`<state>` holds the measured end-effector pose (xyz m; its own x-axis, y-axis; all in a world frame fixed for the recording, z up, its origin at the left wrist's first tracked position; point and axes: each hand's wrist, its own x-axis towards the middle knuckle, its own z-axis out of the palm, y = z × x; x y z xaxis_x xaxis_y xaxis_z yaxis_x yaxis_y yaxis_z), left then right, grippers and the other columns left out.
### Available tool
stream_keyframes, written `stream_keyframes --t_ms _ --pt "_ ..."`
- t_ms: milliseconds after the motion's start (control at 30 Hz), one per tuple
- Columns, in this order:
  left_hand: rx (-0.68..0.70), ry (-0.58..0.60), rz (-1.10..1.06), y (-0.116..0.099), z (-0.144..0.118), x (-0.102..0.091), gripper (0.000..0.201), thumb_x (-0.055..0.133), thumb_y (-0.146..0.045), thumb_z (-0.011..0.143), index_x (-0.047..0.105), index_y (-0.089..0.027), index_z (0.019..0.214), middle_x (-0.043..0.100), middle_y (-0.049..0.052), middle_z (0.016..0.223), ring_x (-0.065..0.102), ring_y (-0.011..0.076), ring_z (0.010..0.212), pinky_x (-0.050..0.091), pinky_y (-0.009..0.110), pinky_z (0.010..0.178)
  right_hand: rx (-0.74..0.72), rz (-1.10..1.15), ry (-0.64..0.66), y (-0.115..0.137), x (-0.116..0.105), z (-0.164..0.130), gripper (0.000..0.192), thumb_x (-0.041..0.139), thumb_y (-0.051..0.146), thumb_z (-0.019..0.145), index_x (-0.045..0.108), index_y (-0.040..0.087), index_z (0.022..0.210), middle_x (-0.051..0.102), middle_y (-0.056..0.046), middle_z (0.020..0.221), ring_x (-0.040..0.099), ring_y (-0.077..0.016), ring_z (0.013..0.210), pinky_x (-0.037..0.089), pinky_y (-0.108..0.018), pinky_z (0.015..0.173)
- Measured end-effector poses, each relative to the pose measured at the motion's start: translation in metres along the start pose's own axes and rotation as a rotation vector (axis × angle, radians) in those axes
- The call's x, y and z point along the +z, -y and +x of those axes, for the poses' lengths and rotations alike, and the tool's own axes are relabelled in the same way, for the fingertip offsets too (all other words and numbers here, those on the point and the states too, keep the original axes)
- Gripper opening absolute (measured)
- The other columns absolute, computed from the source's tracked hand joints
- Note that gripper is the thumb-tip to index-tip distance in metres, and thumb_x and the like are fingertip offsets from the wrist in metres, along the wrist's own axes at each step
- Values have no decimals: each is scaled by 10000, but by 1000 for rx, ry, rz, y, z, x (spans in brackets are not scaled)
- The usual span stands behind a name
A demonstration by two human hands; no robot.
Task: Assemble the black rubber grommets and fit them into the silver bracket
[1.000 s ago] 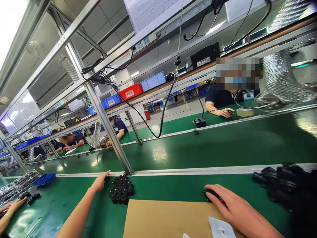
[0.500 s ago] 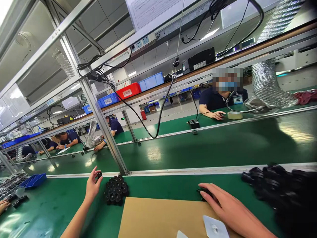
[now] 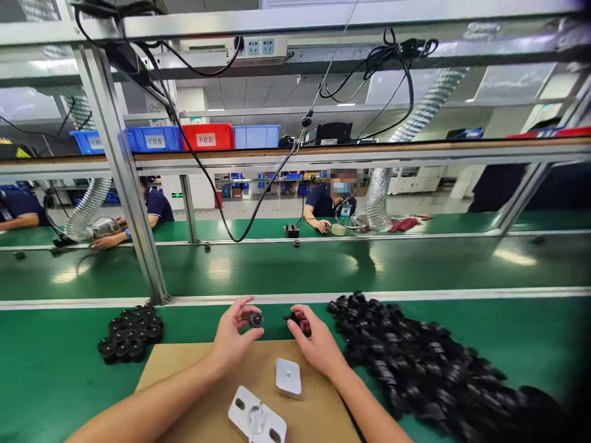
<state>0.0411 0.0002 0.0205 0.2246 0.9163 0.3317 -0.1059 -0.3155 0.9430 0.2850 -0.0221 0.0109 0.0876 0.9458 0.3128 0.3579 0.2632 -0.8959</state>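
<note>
**Head view: two small black parts held above the cardboard sheet**

Left of the cardboard sheet [image 3: 194,375] lies a small cluster of black parts [image 3: 130,333]. At the sheet's far edge, the left hand [image 3: 233,341] pinches a round black part [image 3: 257,319] between thumb and fingertips; the right hand [image 3: 314,343] is closed on a second black part [image 3: 295,320]. Two white blocks [image 3: 289,376] rest on the sheet. Right of it sprawls a large heap of black parts [image 3: 415,363], suggesting most work remains.

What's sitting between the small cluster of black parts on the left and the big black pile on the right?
In the head view, the cardboard sheet and both hands lie between them: the left hand pinching a round black part, the right hand holding another.
</note>
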Motion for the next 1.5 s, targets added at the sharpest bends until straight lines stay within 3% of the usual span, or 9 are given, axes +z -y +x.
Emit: stream_keyframes --t_ms 100,200,400,500,633,767,967,1333,1500 --pt "-21 -1 -58 20 0 21 654 820 -145 708 617 -222 1325 773 87 1125 739 257 1044 594 398 949 93 164 -49 -2 3 3 605 595 688 923 637 222 1308 676 -61 961 626 -226 820 525 -369 758" --pt "-100 21 -83 30 -8 22 636 841 -138 691 648 -225 1290 782 104 1138 734 277 1081 585 387 943 181 308 -36 -3 7 3 631 564 741 929 645 193 1232 714 -89 928 661 -226 752 515 -338 639" --pt "-210 101 -152 30 -19 17 563 893 -168 708 708 -248 1233 792 112 1199 722 307 1176 556 425 1068 324 582 -22 0 11 -3 555 847 631 803 720 211 1144 758 -84 996 687 -193 756 521 -286 628" --pt "-235 134 -196 33 -18 18 516 882 -188 744 721 -253 1230 783 113 1242 711 310 1216 560 426 1076 251 495 -13 5 11 -7 574 884 602 775 746 210 1171 768 -108 1045 722 -249 848 587 -345 703" --pt "-271 136 -259 36 -17 17 537 874 -160 726 722 -246 1234 782 111 1226 725 301 1174 579 415 1035 121 380 37 11 14 -14 490 816 571 863 731 227 1202 753 -151 1204 727 -310 1040 625 -418 847" --pt "-304 100 -267 33 -14 17 490 878 -120 663 764 -234 1127 798 95 1172 740 292 1116 586 405 1014 22 232 76 13 18 -23 347 725 487 959 716 259 1220 725 -128 1218 712 -286 1077 626 -392 900" --pt "-275 111 -236 33 -11 15 345 867 -166 705 802 -217 1039 807 84 1079 737 290 1062 579 405 994 -178 -2 122 6 18 -28 251 600 378 1035 694 307 1257 676 -103 1252 682 -267 1102 621 -344 857" --pt "-239 141 -284 35 -11 13 365 863 -395 826 776 -249 1149 772 106 1205 693 305 1169 566 425 1026 -271 -176 192 11 12 -28 326 606 339 1011 656 336 1333 703 -100 1217 690 -297 1049 592 -412 874" --pt "-204 179 -297 40 -7 11 436 886 -470 810 763 -231 1154 766 106 1173 679 291 1138 519 421 1050 -232 -190 194 10 12 -29 329 614 324 1013 657 320 1340 696 -100 1252 689 -282 1060 582 -395 900"
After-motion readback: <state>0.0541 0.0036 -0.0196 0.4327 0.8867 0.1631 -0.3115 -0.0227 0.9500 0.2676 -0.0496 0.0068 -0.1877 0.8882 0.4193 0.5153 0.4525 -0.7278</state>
